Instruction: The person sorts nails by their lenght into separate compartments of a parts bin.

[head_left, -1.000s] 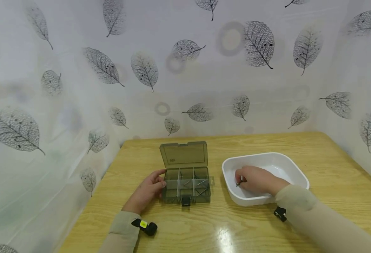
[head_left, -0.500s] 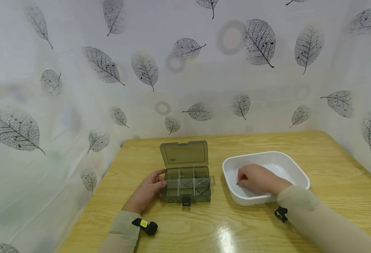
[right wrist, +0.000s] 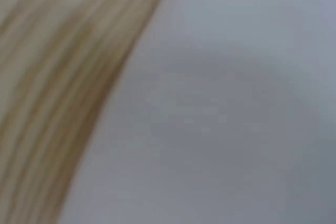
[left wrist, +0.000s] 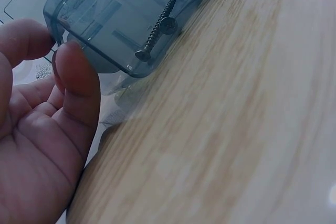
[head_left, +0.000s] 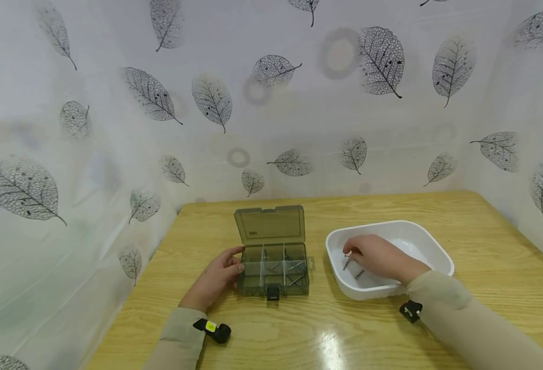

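Note:
A smoky-clear compartment box [head_left: 251, 282] stands on the table with its lid [head_left: 273, 226] raised. My left hand [head_left: 217, 280] holds the box's left side, and the left wrist view shows thumb [left wrist: 76, 72] and forefinger pinching the wall near a corner. Through that wall, screws [left wrist: 155, 32] show inside. Over the white basin [head_left: 437, 257], my right hand [head_left: 377, 255] pinches a small screw [head_left: 347, 264] that points downward. Another screw [head_left: 359, 274] lies on the basin floor below the hand. Only the blurred basin wall [right wrist: 210, 129] fills the right wrist view, without the fingers.
Several screws [head_left: 294, 280] lie in the middle and right compartments of the box. A leaf-patterned curtain [head_left: 299, 123] closes off the back and sides of the wooden table [head_left: 271, 344]. A black wrist camera [head_left: 218, 332] sits by the left sleeve.
My right hand has lifted slightly from the basin floor with a screw at its fingertips. A screw beneath it has come into sight. The left hand and box stay put.

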`<act>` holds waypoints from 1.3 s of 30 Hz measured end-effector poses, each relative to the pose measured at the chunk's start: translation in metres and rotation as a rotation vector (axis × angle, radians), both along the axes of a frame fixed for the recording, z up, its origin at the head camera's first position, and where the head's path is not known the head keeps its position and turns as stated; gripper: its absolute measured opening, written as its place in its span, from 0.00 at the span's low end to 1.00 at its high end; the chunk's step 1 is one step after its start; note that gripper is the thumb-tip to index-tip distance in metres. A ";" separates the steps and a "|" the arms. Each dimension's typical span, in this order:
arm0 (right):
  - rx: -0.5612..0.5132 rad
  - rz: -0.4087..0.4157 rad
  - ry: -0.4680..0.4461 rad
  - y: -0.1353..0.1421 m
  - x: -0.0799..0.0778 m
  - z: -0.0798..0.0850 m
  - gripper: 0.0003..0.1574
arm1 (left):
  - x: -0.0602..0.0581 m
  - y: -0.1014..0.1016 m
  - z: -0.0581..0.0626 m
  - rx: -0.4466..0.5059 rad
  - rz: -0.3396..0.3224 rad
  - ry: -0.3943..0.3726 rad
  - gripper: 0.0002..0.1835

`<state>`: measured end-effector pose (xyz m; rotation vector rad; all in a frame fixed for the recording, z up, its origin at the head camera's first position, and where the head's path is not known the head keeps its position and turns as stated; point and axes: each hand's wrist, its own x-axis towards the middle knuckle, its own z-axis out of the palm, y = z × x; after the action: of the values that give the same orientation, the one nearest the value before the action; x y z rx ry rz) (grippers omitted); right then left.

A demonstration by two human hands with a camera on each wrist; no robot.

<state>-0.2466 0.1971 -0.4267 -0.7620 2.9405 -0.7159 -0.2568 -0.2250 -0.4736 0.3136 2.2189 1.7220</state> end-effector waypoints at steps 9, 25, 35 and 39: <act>-0.019 0.039 0.082 -0.021 0.002 0.017 0.08 | 0.002 0.001 0.003 0.008 -0.004 0.003 0.31; -0.035 0.120 0.097 -0.113 0.002 0.036 0.08 | 0.001 0.000 0.002 0.019 -0.012 -0.002 0.31; 0.005 0.158 0.127 -0.164 -0.007 0.041 0.10 | 0.001 0.000 0.002 0.002 -0.007 0.007 0.32; 0.029 0.157 0.124 -0.179 -0.012 0.041 0.11 | 0.001 0.000 0.003 -0.003 -0.012 0.016 0.32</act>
<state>-0.2584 0.0183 -0.3861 -1.0571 2.9476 -0.6341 -0.2561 -0.2252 -0.4708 0.3409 2.2258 1.7156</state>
